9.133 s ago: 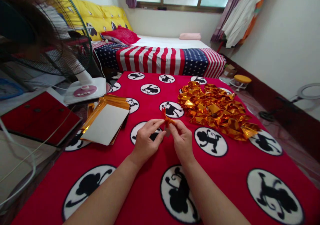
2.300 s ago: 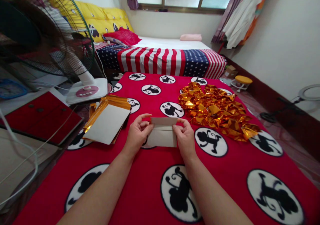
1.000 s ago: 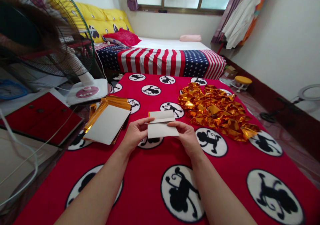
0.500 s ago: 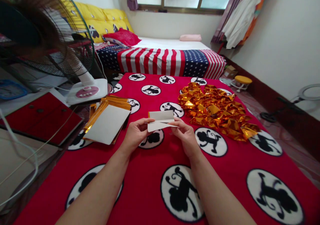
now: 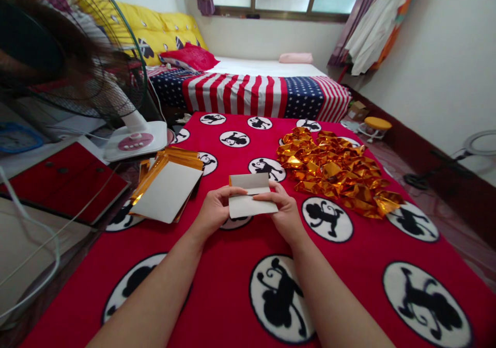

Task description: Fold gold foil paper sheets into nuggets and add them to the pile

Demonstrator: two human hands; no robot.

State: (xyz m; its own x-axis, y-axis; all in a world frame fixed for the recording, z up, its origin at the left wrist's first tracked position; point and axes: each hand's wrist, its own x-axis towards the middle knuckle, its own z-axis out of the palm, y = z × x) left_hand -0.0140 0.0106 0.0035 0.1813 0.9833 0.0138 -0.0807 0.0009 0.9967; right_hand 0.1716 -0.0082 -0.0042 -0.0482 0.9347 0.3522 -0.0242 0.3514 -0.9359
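Between my hands is a sheet of foil paper (image 5: 248, 206), its pale side facing me and a crease running across it. A thin gold edge shows at its upper left. My left hand (image 5: 215, 208) grips the left side, the thumb or finger lying along the crease. My right hand (image 5: 285, 211) grips the right side, a finger stretched over the pale face. To the left lies a stack of foil sheets (image 5: 166, 190), the top one pale side up with gold edges beneath. A heap of folded gold foil pieces (image 5: 333, 170) sits to the right.
A red cloth with monkey prints (image 5: 220, 296) covers the surface under my hands. An electric fan (image 5: 135, 141) stands at the left beside a red panel (image 5: 65, 177). Beyond is a bed (image 5: 248, 95); a yellow stool (image 5: 376, 124) is at the right.
The lower part of the foil sheet has opened out towards me, showing more of its pale face. My fingers have moved inward over the crease.
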